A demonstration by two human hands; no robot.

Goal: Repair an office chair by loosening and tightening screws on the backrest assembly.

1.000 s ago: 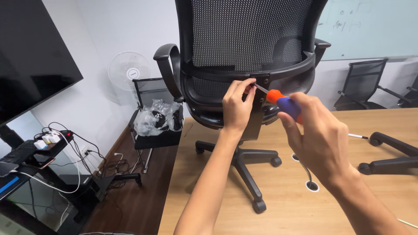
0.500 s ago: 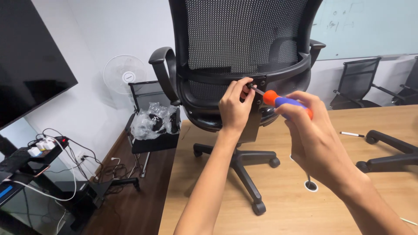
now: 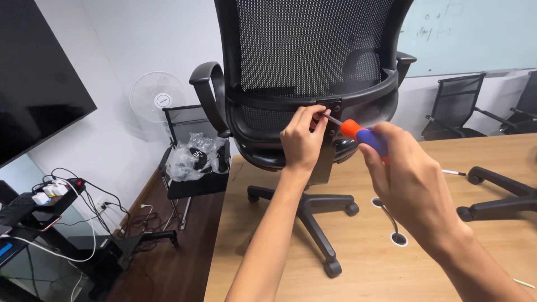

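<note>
A black mesh-back office chair (image 3: 313, 50) stands on a wooden table (image 3: 358, 257), its wheeled base resting on the tabletop. My left hand (image 3: 301, 140) pinches the metal tip of a screwdriver (image 3: 358, 131) against the bracket where the backrest meets the seat. My right hand (image 3: 408, 179) grips the screwdriver's orange and blue handle, pointing it up and left toward the chair.
A second chair base (image 3: 498, 198) lies on the table at right. A white fan (image 3: 158, 99) and a small chair holding plastic-wrapped parts (image 3: 196, 159) stand by the left wall. A dark screen (image 3: 39, 84) and a cable-strewn stand (image 3: 50, 193) sit at far left. More chairs (image 3: 453, 106) line the back wall.
Both hands stay on the screwdriver at the chair bracket. The view has shifted slightly, and my right hand has turned a little on the handle.
</note>
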